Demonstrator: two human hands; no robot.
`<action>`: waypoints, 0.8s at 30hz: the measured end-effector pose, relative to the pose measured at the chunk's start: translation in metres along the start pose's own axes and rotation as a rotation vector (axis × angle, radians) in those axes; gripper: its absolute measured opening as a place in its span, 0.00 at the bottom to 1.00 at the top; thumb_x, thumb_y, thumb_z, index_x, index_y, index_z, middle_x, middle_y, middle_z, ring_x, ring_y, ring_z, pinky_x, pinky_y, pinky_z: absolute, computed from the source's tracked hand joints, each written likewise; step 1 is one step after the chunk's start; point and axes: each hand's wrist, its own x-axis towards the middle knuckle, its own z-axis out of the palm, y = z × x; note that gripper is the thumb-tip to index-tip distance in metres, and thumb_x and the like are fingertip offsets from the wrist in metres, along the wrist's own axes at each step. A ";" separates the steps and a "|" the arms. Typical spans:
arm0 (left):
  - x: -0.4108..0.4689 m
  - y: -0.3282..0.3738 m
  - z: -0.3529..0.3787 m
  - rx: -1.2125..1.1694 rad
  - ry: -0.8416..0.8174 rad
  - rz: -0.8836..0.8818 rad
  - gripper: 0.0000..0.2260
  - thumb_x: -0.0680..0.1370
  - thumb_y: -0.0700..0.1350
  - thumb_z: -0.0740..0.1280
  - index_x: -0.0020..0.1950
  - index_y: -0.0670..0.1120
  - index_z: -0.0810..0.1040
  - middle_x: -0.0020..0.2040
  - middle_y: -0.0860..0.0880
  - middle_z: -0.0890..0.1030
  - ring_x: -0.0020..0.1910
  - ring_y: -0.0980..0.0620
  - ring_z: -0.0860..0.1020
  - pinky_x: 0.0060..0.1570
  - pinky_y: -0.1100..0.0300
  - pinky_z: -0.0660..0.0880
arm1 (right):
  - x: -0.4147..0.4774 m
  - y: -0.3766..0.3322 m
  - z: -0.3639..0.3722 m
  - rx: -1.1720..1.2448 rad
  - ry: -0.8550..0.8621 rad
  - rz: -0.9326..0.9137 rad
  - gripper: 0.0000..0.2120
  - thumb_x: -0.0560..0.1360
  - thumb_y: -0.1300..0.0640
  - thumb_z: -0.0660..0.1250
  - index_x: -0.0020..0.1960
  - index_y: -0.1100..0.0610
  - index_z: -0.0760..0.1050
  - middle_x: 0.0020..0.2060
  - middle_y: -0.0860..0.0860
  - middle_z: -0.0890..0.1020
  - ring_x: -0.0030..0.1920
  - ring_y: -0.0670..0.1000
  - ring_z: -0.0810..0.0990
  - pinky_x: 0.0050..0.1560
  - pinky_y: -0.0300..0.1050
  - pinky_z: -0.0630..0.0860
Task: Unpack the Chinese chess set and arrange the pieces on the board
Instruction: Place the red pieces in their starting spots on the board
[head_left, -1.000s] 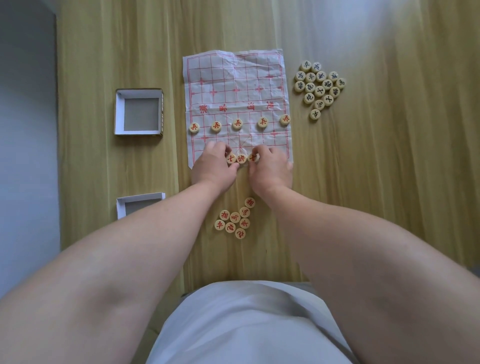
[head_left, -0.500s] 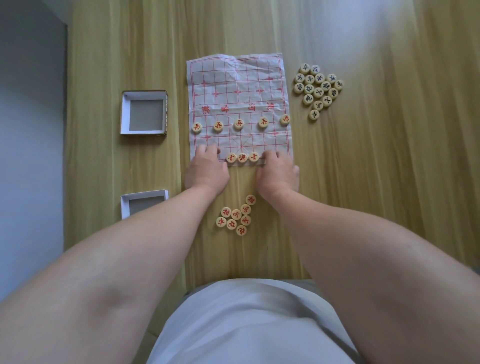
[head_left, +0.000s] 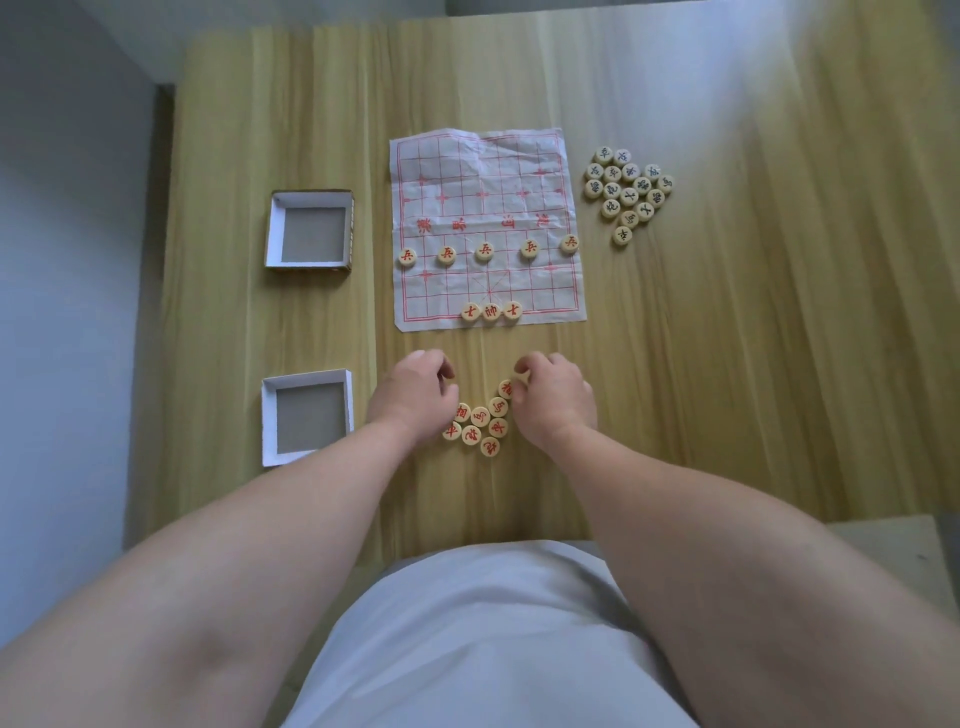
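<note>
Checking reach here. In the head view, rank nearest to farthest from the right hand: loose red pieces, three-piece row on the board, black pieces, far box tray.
1. Loose red pieces: just left of the right hand.
2. Three-piece row: on the near edge of the board.
3. Black pieces: far right.
4. Far box tray: far left, across the board.

Paper board (head_left: 488, 208): white, creased, red grid, flat on table (head_left: 727, 364). Five red pieces (head_left: 484, 251) stand in a spaced row across its near half. Three red pieces (head_left: 491, 312) touch side by side at near-edge centre. Loose red pieces (head_left: 479, 422) cluster face up just off the board's near edge. Black pieces (head_left: 628, 192) are bunched to the right of the board's far half.
</note>
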 end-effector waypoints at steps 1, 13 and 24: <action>-0.005 -0.002 0.002 -0.004 -0.001 0.004 0.04 0.77 0.47 0.65 0.51 0.51 0.76 0.46 0.54 0.76 0.45 0.51 0.77 0.44 0.55 0.78 | -0.003 0.000 0.003 0.006 0.005 0.007 0.13 0.82 0.48 0.61 0.65 0.47 0.75 0.59 0.48 0.77 0.59 0.55 0.75 0.59 0.51 0.75; -0.042 -0.015 0.014 0.005 0.019 0.012 0.04 0.78 0.48 0.65 0.52 0.51 0.76 0.49 0.53 0.76 0.45 0.50 0.78 0.45 0.53 0.79 | -0.041 0.004 0.019 0.022 0.026 0.080 0.08 0.82 0.53 0.61 0.59 0.50 0.74 0.56 0.50 0.78 0.55 0.54 0.76 0.57 0.51 0.74; -0.066 -0.018 0.022 0.129 0.070 0.203 0.12 0.78 0.52 0.67 0.60 0.53 0.76 0.53 0.53 0.73 0.43 0.50 0.76 0.40 0.56 0.76 | -0.063 0.006 0.029 0.022 -0.032 0.063 0.11 0.80 0.43 0.64 0.54 0.50 0.73 0.51 0.48 0.79 0.52 0.54 0.78 0.55 0.53 0.76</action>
